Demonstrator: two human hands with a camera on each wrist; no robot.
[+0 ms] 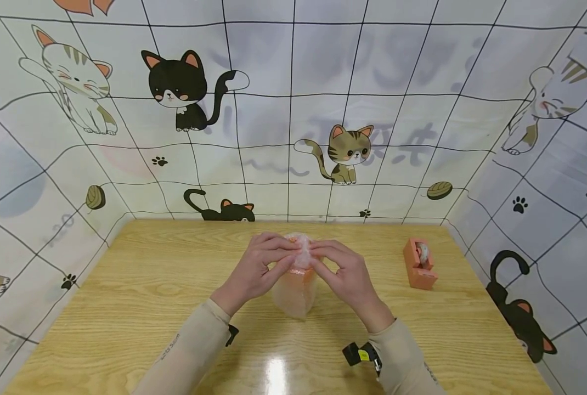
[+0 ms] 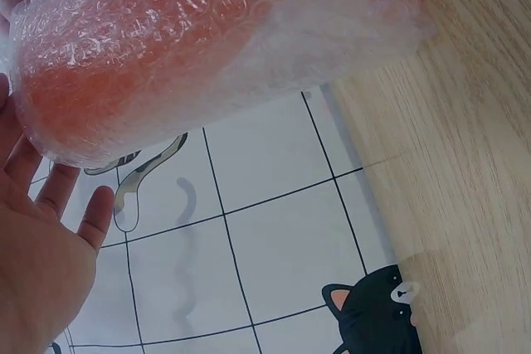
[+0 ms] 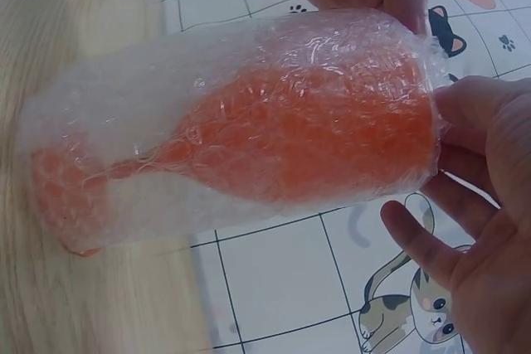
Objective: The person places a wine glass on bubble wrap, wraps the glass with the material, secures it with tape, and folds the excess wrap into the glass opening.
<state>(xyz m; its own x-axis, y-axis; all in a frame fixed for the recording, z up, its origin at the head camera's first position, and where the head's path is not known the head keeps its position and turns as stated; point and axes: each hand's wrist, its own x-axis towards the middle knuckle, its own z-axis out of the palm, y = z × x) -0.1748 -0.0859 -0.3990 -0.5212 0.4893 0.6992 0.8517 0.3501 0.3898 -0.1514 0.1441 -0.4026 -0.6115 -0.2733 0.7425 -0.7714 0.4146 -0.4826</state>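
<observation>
An orange stemmed glass stands upright on the table, rolled in clear bubble wrap. Through the wrap, its bowl, thin stem and foot show in the right wrist view. At the top end, my left hand pinches the gathered wrap between thumb and fingers from the left. From the other side my right hand pinches the same top edge, its fingertips close to the left ones. The left wrist view shows the wrapped bowl, with the left hand at its rim end.
An orange tape dispenser with a roll of tape stands at the right rear of the wooden table. A white cloth backdrop printed with cats and grid lines rises along the back and both sides.
</observation>
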